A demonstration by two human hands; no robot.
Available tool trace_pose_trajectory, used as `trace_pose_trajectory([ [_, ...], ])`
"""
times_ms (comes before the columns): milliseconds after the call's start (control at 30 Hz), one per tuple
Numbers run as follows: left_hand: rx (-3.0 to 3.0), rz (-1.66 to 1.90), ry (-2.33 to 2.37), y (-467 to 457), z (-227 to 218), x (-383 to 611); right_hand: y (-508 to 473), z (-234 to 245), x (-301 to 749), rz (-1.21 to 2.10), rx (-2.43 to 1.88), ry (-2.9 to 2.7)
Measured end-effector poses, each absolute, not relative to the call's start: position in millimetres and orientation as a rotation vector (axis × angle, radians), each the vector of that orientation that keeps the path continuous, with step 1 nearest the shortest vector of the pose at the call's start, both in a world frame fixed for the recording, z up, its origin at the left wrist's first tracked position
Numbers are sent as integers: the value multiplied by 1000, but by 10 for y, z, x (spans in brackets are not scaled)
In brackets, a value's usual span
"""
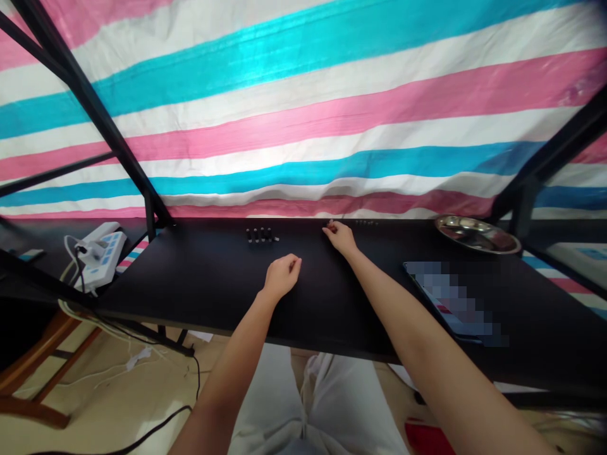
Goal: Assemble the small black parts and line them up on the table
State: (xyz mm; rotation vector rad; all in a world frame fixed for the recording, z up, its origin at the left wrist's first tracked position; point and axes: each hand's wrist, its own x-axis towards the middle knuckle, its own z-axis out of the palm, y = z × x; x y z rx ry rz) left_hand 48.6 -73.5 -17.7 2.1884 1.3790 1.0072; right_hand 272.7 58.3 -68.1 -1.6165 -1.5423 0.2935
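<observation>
My left hand (282, 275) rests on the black table (199, 278) near its middle, fingers curled into a loose fist with nothing visible in it. My right hand (339, 236) reaches to the far edge of the table, fingers pinched on a small object I cannot make out. A short row of small dark upright pieces (260, 236) stands to the left of the right hand, near the far edge. More tiny dark pieces (367, 222) lie just right of that hand.
A metal dish (477, 234) sits at the far right of the table. A flat blurred device (455, 303) lies near the right. A white power strip (100, 251) with cables sits at the left. Black frame bars and a striped tarp stand behind.
</observation>
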Motion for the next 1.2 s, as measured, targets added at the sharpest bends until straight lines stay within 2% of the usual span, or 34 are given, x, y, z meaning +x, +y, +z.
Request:
trace_pose_trajectory([
  [500, 2188, 990, 1388, -722, -210, 486, 679, -575, 2831, 484, -1804, -1735],
  [767, 2172, 1040, 1373, -723, -224, 494, 494, -465, 2944, 643, -1727, -1598],
  [833, 2125, 1075, 1377, -721, -223, 501, 349, -420, 2930, 554, -1692, -1503],
  [900, 2003, 1128, 1380, -711, -217, 508, 186, -387, 2845, 332, -1630, -1364],
  [967, 1810, 1195, 1360, -690, -204, 509, 48, -373, 2678, 260, -1529, -1341],
  [1100, 1347, 1364, 1295, -635, -163, 468, -39, -380, 2189, 425, -1341, -1690],
  [1200, 1052, 1494, 1294, -605, -135, 412, 36, -383, 1826, 467, -1371, -1862],
])
